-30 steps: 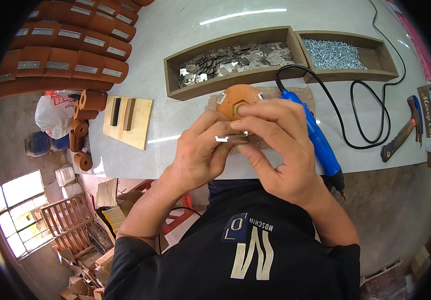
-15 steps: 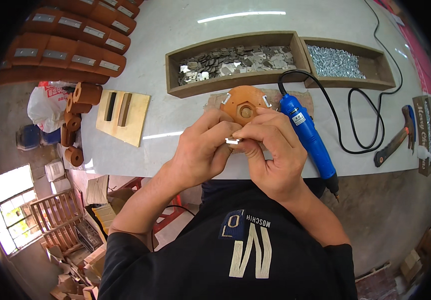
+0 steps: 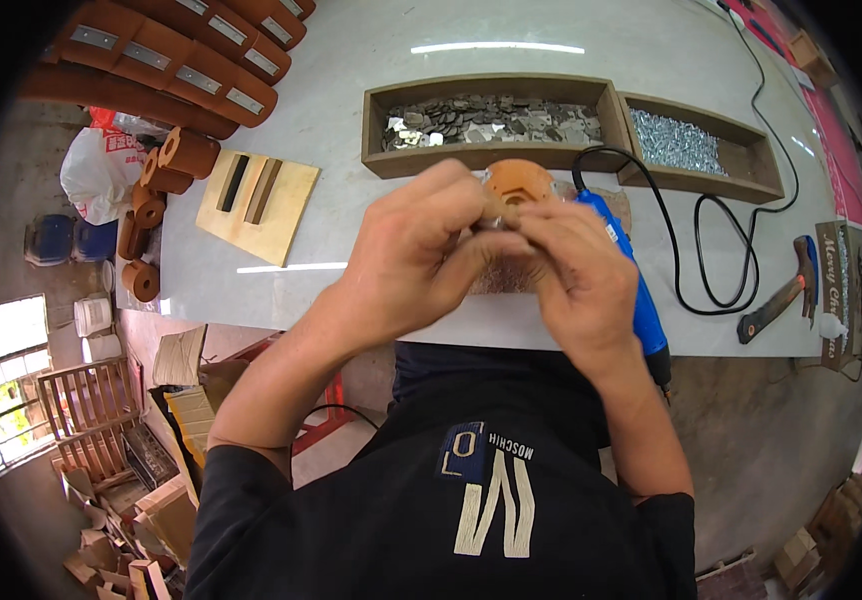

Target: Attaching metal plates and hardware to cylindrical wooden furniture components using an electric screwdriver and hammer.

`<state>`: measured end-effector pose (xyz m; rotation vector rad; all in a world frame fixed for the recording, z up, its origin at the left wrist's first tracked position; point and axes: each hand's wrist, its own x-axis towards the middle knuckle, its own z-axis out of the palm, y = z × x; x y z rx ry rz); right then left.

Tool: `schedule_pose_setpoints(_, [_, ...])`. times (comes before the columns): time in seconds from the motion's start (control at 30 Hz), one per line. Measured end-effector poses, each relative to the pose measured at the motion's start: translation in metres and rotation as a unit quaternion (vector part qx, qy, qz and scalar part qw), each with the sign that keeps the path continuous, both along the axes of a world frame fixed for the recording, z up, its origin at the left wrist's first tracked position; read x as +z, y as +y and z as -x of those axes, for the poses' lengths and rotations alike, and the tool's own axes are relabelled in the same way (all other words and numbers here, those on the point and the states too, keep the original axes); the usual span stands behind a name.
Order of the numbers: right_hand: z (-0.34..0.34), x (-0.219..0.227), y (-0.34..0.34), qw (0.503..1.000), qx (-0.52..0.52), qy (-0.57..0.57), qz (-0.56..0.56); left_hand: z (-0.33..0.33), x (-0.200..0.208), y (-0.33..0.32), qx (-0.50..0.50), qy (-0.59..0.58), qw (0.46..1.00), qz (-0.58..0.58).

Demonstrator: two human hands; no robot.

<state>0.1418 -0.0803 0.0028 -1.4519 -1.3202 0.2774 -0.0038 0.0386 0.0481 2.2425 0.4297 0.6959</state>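
From where I stand, both hands are lifted over the near part of the counter [image 3: 206,295], and they are busy together. The left hand's [image 3: 421,250] grip is pinched around a small piece [image 3: 502,214] at the fingertips, blurred and largely covered. The right hand [image 3: 591,275] meets it from the other side with bent fingers; I cannot tell whether that grip has hold of the piece or merely touches it.

Just beyond the fingertips sits the round brown piece [image 3: 519,178], its near part hidden by the knuckles. A blue power driver [image 3: 649,318] lies beside the right hand, partly behind it and untouched by the left.

As for progress, I would call this piece unfinished, since the hands are busy right at it. At the far left, rows of reddish-brown pieces [image 3: 171,68] already carry metal strips [image 3: 197,78], so those look done. Plenty of stock is left: the long wooden tray [image 3: 491,160] holds a spread of flat metal plates [image 3: 516,122], and the shorter tray [image 3: 706,185] beside it has a heap of silvery fasteners [image 3: 676,140] (nobody will run short soon, I'd say).
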Motion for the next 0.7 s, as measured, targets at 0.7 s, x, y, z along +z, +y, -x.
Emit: schedule_pose_setpoints(0.7, [-0.007,-0.047,0.011,0.998,-0.024,-0.034,0.041,-0.006,0.03,-0.012,-0.02,0.168,0.971,-0.166])
